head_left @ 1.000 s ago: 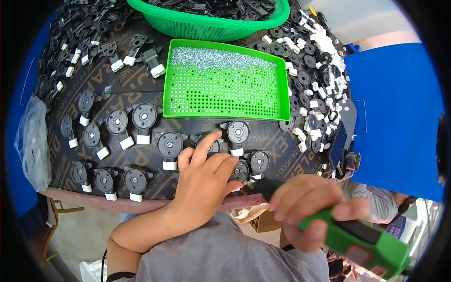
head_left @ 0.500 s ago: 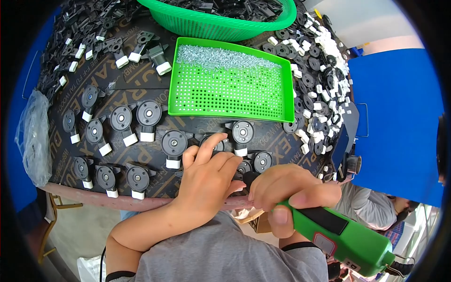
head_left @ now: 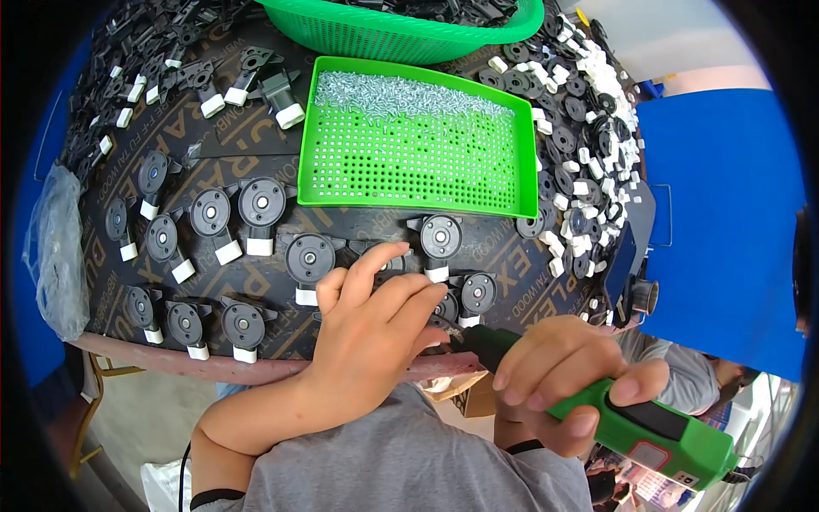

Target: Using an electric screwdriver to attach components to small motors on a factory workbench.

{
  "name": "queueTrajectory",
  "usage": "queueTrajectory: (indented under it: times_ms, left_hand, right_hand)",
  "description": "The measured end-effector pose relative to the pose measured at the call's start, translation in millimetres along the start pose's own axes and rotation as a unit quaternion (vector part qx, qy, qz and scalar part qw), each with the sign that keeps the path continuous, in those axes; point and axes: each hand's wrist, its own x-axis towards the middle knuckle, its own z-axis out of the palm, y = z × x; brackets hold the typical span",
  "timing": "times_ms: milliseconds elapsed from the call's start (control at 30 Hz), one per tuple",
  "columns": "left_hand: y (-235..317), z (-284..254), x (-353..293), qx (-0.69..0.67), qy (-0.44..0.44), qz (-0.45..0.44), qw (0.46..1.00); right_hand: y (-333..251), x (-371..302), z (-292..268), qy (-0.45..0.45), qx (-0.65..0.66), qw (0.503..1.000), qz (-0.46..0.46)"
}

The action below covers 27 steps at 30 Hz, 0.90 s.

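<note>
Row at left: black wheel parts [head_left: 245, 322], white tabs toward the table edge
Left hand [head_left: 367, 328]: some fingers spread; can't tell if thumb and index pinch anything
Black disc [head_left: 445, 305]: by the left fingertips, near the bit; I'd brace it flat
Right hand [head_left: 563, 375]: wrapped round the green screwdriver [head_left: 661, 427]; I'd keep it straight, press gently

Pale wall [head_left: 695, 38] upper right — blue panel [head_left: 729, 222] below; grey floor [head_left: 145, 418] lower left — brown furniture frame [head_left: 124, 371].
</note>
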Motion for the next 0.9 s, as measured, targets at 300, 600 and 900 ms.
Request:
queueTrajectory:
  times_ms: [300, 600, 900]
  left_hand:
    - [-5.4, 2.9, 0.6, 0.003, 0.028, 0.042, 0.999]
    - [-2.0, 3.1, 3.5, -0.003, 0.049, 0.046, 0.998]
    - [-10.9, -56.9, 47.6, 0.201, 0.016, 0.061, 0.978]
  right_hand:
    - [-4.2, 0.5, 5.3, 0.017, 0.031, 0.999, -0.028]
    - [-13.8, 5.9, 6.1, 0.050, -0.033, 0.998, -0.037]
    - [-14.9, 24.5, -9.0, 0.208, -0.140, 0.968, -0.002]
